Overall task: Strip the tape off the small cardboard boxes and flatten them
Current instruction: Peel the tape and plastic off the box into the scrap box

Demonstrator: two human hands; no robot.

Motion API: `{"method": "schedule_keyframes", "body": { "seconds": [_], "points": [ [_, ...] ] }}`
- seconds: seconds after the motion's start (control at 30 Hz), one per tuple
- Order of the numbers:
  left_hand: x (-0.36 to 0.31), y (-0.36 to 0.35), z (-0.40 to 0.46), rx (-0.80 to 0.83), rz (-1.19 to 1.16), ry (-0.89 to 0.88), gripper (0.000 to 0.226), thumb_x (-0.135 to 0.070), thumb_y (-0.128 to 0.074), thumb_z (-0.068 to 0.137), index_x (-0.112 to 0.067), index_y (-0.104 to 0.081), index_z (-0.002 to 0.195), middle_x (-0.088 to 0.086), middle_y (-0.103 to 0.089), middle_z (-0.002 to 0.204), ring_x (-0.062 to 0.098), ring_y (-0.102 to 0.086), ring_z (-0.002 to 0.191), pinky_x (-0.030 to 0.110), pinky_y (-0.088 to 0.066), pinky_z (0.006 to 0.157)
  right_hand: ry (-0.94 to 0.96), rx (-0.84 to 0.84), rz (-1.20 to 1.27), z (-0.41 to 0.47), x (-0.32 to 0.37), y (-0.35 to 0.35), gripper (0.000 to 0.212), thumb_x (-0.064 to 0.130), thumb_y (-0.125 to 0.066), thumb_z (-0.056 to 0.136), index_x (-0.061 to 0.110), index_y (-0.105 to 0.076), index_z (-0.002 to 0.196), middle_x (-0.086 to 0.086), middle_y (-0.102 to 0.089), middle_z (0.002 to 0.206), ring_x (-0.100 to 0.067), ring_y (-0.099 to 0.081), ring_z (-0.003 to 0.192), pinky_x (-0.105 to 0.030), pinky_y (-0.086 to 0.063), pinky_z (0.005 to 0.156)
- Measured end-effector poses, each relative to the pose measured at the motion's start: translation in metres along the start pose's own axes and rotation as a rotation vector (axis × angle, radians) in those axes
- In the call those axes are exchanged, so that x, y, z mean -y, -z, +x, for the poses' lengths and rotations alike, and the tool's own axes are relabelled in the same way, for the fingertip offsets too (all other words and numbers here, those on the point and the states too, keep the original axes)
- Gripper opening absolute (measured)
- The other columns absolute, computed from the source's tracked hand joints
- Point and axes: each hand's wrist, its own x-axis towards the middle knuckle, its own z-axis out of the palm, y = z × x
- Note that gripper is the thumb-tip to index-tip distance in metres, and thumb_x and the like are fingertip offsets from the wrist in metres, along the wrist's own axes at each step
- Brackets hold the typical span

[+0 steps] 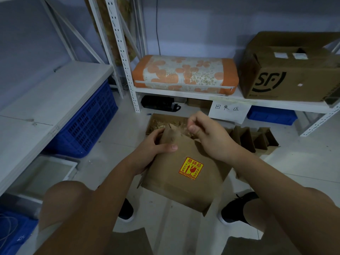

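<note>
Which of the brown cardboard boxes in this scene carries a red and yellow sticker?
The small brown cardboard box held in both hands; the large brown SF-printed box on the shelf and the open box on the floor show none.

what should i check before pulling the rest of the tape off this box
1. Left hand steadies the small cardboard box, thumb across its face: ok.
2. Right hand has a pinch grip on the clear tape at the box's top edge: ok.
3. Tape in one strip, not tearing: cannot tell, too blurred.
4. Open box of scraps on the floor behind, ready for the strip: ok.
5. Box already flattened: not ok, tape comes first.
</note>
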Motion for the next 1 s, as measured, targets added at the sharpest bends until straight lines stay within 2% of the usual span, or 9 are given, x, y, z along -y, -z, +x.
{"method": "schedule_keyframes", "body": {
  "seconds": [0.17,0.23,0.37,0.53,0.63,0.73,0.8,0.87,1.0],
  "points": [
    [0.004,0.003,-0.001,0.033,0.156,-0.037,0.122,-0.04,-0.096,0.056,-0.032,-0.028,0.158,-0.005,-0.046,0.151,0.014,-0.06,0.128,0.044,-0.058,0.1,-0.152,-0.051,0.128,0.002,-0.005,0.002,0.008,0.014,-0.056,0.103,0.019,-0.059,0.098,-0.005,-0.068,0.083,-0.018,-0.069,0.081,-0.046,-0.056,0.083],
    [0.002,0.002,0.0,0.026,0.234,-0.05,0.127,-0.041,-0.096,0.053,-0.032,-0.023,0.156,-0.005,-0.043,0.149,0.016,-0.056,0.131,0.045,-0.057,0.101,-0.158,-0.07,0.089,0.004,-0.008,0.003,0.006,0.013,-0.064,0.099,0.018,-0.066,0.095,0.0,-0.068,0.081,-0.013,-0.068,0.079,-0.042,-0.057,0.083],
    [0.0,-0.001,0.0,0.02,0.375,-0.069,0.127,-0.043,-0.092,0.053,-0.034,-0.015,0.153,-0.007,-0.04,0.143,0.015,-0.051,0.13,0.043,-0.057,0.102,-0.064,0.028,-0.196,0.006,-0.011,0.003,0.008,0.016,-0.077,0.089,0.024,-0.077,0.087,0.012,-0.062,0.093,-0.005,-0.059,0.085,-0.031,-0.052,0.086],
    [0.001,0.002,-0.003,-0.001,0.289,-0.083,0.125,-0.043,-0.091,0.052,-0.031,-0.017,0.152,-0.004,-0.042,0.143,0.013,-0.053,0.128,0.042,-0.058,0.101,0.047,0.197,-0.239,0.007,-0.011,0.008,0.02,0.018,-0.067,0.097,0.02,-0.077,0.114,0.004,-0.066,0.115,-0.008,-0.058,0.108,-0.023,-0.042,0.099],
    [0.002,0.006,-0.006,0.024,0.272,-0.081,0.125,-0.041,-0.091,0.053,-0.033,-0.018,0.154,0.0,-0.042,0.146,0.019,-0.053,0.131,0.047,-0.056,0.102,0.084,0.215,-0.275,0.007,-0.014,0.01,0.024,0.016,-0.067,0.097,0.022,-0.074,0.118,0.007,-0.062,0.113,-0.004,-0.055,0.103,-0.016,-0.041,0.095],
    [0.002,0.003,-0.008,0.048,0.293,-0.105,0.122,-0.041,-0.09,0.055,-0.041,-0.017,0.154,-0.002,-0.037,0.15,0.02,-0.051,0.134,0.047,-0.056,0.102,0.126,0.211,-0.379,0.005,-0.012,0.007,0.012,0.021,-0.062,0.099,0.022,-0.07,0.108,0.01,-0.055,0.101,-0.007,-0.053,0.09,-0.029,-0.049,0.085],
    [0.0,-0.002,-0.009,0.067,0.279,-0.133,0.125,-0.044,-0.091,0.059,-0.048,-0.011,0.155,-0.008,-0.034,0.153,0.016,-0.052,0.134,0.044,-0.056,0.103,0.151,0.193,-0.407,0.003,-0.009,0.004,0.007,0.023,-0.057,0.101,0.023,-0.064,0.103,0.008,-0.053,0.099,-0.012,-0.053,0.086,-0.041,-0.051,0.079],
    [-0.003,-0.007,-0.009,0.074,0.297,-0.163,0.128,-0.05,-0.091,0.06,-0.052,-0.008,0.156,-0.012,-0.035,0.153,0.008,-0.053,0.133,0.039,-0.054,0.106,0.166,0.215,-0.412,0.003,-0.006,0.001,0.008,0.023,-0.052,0.103,0.024,-0.06,0.101,0.005,-0.051,0.099,-0.015,-0.052,0.083,-0.044,-0.05,0.075],
    [-0.011,-0.01,-0.008,0.001,0.443,-0.232,0.098,-0.063,-0.09,0.057,-0.055,-0.039,0.14,-0.013,-0.041,0.145,0.009,-0.052,0.13,0.044,-0.054,0.105,0.17,0.232,-0.362,0.005,-0.006,0.001,0.012,0.015,-0.051,0.1,0.023,-0.061,0.098,0.0,-0.053,0.101,-0.019,-0.054,0.085,-0.048,-0.051,0.076]
  ]
}}
